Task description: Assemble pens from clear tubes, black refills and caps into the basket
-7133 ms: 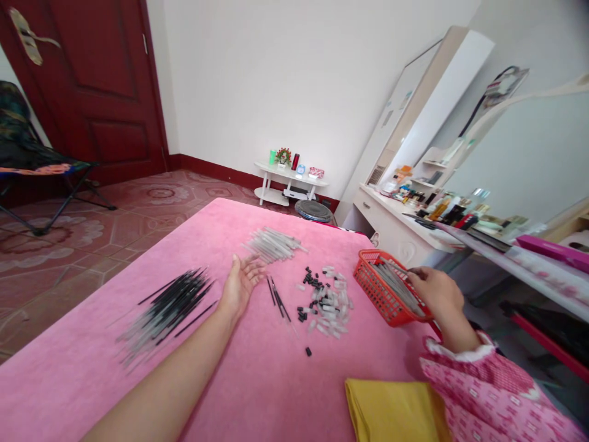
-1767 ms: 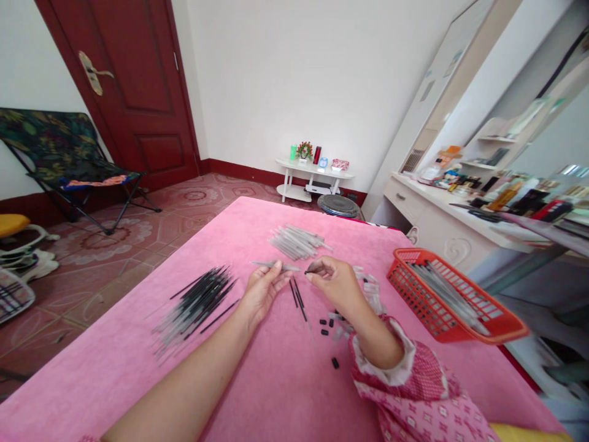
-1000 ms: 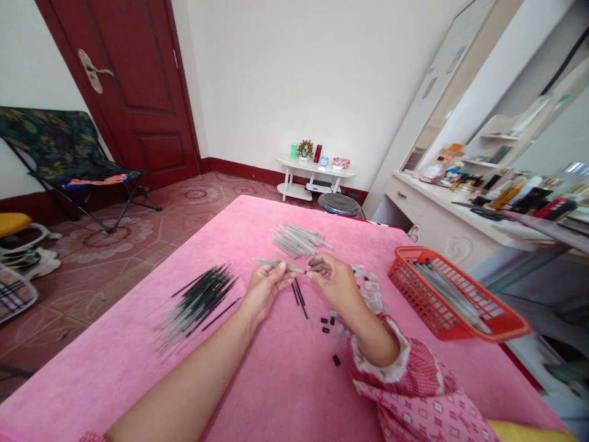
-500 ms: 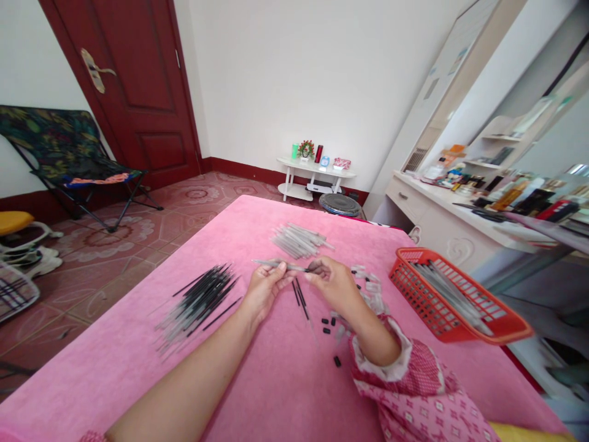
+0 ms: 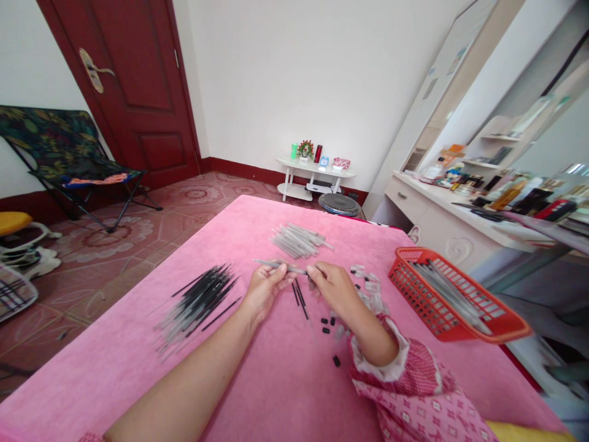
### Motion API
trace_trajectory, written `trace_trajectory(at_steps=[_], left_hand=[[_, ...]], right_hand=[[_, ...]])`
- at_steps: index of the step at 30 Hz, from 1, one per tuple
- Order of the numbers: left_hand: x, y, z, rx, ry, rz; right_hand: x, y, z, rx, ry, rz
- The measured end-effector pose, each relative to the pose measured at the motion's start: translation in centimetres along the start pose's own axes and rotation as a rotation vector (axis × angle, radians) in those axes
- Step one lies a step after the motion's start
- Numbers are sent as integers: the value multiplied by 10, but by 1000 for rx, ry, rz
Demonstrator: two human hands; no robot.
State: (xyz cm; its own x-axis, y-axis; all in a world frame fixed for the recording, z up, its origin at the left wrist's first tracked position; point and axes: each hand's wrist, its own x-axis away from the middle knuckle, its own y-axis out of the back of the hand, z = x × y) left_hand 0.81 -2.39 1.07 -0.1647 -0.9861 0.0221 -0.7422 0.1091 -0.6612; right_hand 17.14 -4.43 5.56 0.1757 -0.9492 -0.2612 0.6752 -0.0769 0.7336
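Note:
A slim grey pen point(image 5: 296, 269) lies crosswise between my two hands above the pink cloth. My left hand point(image 5: 268, 283) pinches its barrel between thumb and fingers, with the thin tip sticking out to the left. At its right end my right hand point(image 5: 327, 279) is closed, fingers covering that end. Just below the hands a few black-and-clear pen refills point(image 5: 300, 298) rest on the cloth. To the left lies a heap of black and grey refills point(image 5: 200, 304). Beyond the hands sits a pile of pale grey pen barrels point(image 5: 299, 239).
Clear caps point(image 5: 375, 301) and small black plugs point(image 5: 326, 330) lie scattered near my right forearm. A red plastic basket point(image 5: 453, 328) holding pens stands at the table's right. The pink cloth point(image 5: 267, 387) covers the table. A dressing table point(image 5: 423, 212) stands beyond the basket.
My right fingers have shifted on the pen's right end, with the thumb now lying along it. My left hand keeps its grip in almost the same place.

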Motion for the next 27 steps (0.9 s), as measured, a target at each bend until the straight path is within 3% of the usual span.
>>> trace_trajectory(at_steps=[27], left_hand=[[0,1,1,4,0,-9]], right_hand=[[0,1,0,-65,9,33]])
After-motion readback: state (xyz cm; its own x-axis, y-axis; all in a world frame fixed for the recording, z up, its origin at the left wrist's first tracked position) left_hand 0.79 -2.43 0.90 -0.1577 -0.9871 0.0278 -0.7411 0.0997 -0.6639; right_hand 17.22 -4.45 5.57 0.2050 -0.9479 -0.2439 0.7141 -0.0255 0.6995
